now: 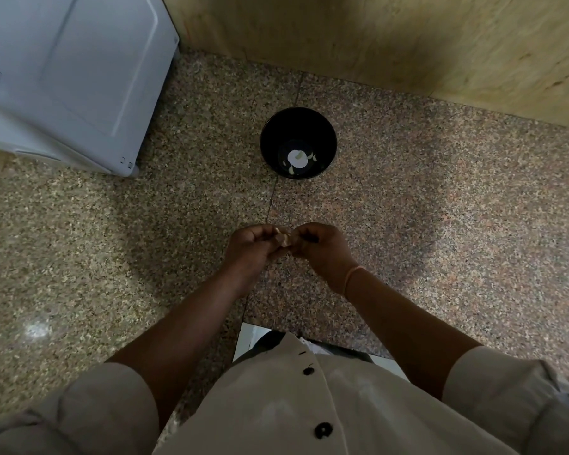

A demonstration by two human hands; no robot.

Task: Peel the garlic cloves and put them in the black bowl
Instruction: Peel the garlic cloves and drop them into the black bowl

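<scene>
Speckled granite counter [440,205] at my waist: my left hand [250,249] and right hand [321,247] meet, fingertips curled and pinching one garlic clove [284,242] between them. Farther back, well apart, stands the black bowl [326,133], pale cloves [291,171] on its bottom.

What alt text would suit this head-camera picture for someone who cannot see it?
Seen from above, a person's left hand and right hand pinch a garlic clove between them over a speckled stone counter. Beyond them stands a black bowl with a few pale pieces inside.
</scene>
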